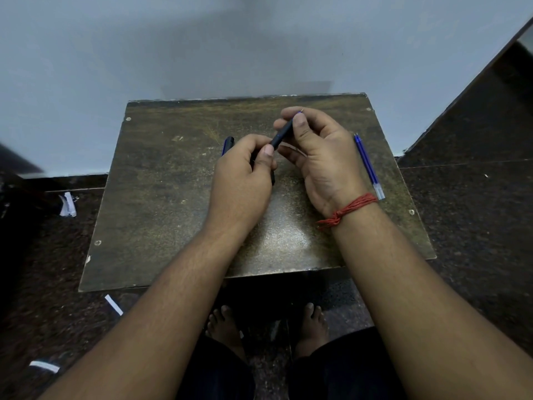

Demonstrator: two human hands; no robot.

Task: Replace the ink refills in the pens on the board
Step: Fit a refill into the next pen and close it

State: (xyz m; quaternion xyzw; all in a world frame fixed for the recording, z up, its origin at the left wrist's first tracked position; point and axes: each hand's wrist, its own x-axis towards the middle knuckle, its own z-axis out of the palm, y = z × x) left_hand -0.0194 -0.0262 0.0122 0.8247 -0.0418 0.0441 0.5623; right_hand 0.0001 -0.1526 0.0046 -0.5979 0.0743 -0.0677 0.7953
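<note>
Above board (173,197): two hands grip one pen (281,135); two refills (369,166) beside.

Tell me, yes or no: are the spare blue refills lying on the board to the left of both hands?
No: the blue refills lie on the board just beyond the right hand, on its outer side.
</note>
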